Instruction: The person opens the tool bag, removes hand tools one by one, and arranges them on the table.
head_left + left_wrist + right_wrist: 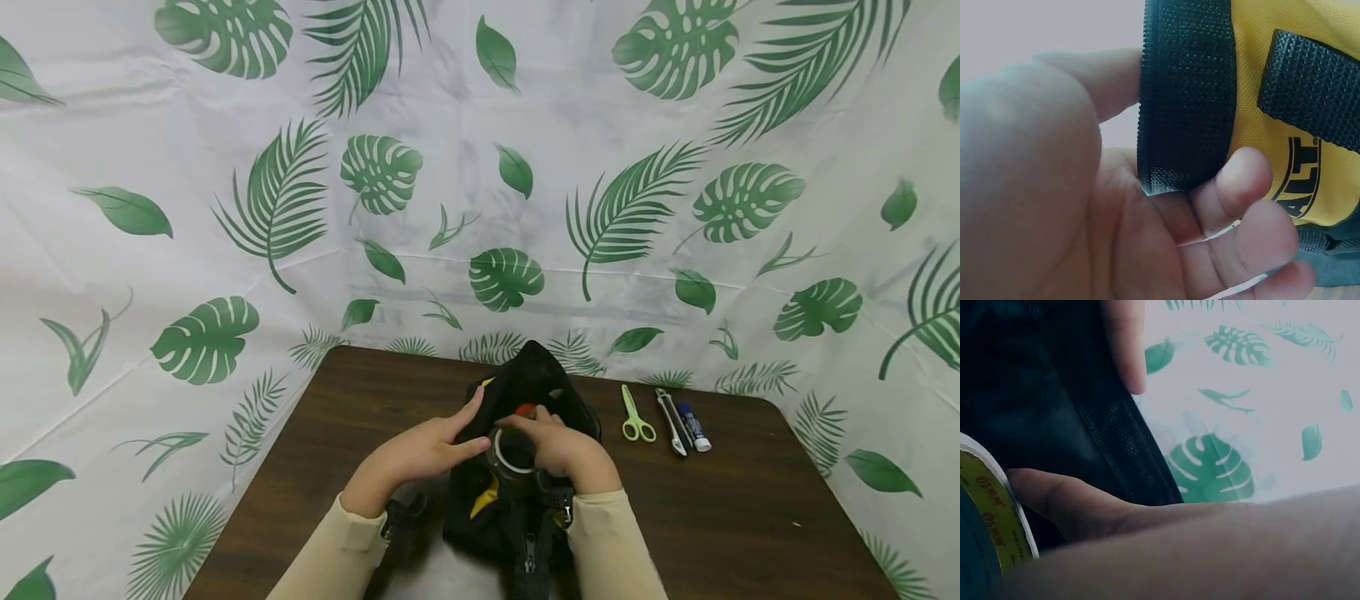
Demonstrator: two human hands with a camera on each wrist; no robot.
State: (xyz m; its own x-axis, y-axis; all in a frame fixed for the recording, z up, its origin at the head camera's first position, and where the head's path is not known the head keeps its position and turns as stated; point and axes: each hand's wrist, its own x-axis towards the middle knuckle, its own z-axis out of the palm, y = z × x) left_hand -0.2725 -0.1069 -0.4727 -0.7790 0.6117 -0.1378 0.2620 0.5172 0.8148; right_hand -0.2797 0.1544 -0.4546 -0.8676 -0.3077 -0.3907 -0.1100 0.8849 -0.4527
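A black and yellow tool bag lies with its zippered mouth spread. My left hand holds the bag's rim. In the left wrist view the zipper edge passes between the thumb and fingers of my left hand, beside the yellow fabric. At the bag's mouth my right hand grips a roll of tape. The right wrist view shows the roll's printed yellow core, with my right thumb at its rim. Something red shows inside the bag, partly hidden.
Right of the bag on the dark wooden table lie green scissors, a utility knife and a blue and white glue stick. A white leaf-patterned cloth hangs behind the table.
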